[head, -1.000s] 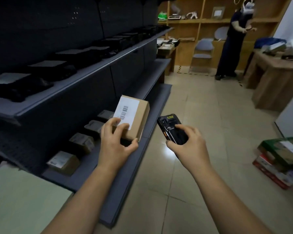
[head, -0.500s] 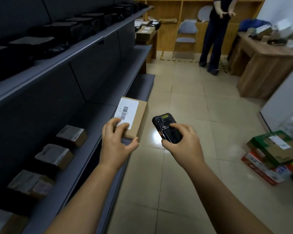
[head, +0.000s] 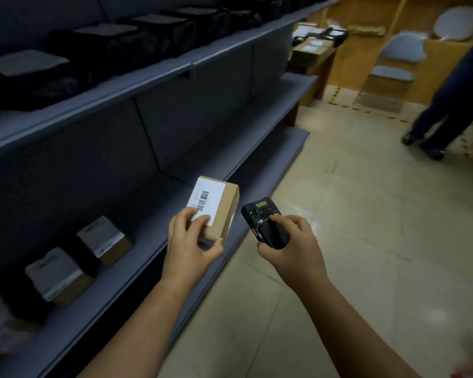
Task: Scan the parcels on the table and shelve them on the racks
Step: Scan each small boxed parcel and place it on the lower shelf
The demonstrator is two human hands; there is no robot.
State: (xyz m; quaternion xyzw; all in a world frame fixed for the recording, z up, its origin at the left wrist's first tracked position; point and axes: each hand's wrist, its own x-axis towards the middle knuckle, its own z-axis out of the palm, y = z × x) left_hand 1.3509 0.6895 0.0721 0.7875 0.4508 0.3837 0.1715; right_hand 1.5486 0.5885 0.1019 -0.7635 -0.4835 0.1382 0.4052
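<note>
At centre frame, above the lower shelf (head: 148, 230), the left hand (head: 191, 241) grips a parcel (head: 221, 205) and the right hand (head: 292, 246) grips the scanner (head: 265, 227) just beside it, so this one awaits shelving, while other boxes (head: 104, 240) already sit at lower left.

On my feed, the small brown cardboard parcel (head: 222, 214) was held tilted in the left hand (head: 191, 248), over the front edge of the grey rack's lowest shelf (head: 148, 257). Its white barcode label (head: 206, 200) faced up. Just beside it on the right, the right hand (head: 294, 248) gripped the black handheld scanner (head: 268, 229), its top end pointing away from me. I saw a nearer shelved box (head: 59, 276) and a farther shelved box (head: 105, 240), both labelled, on that shelf. Black-wrapped parcels (head: 115, 42) lined the shelf above.
</note>
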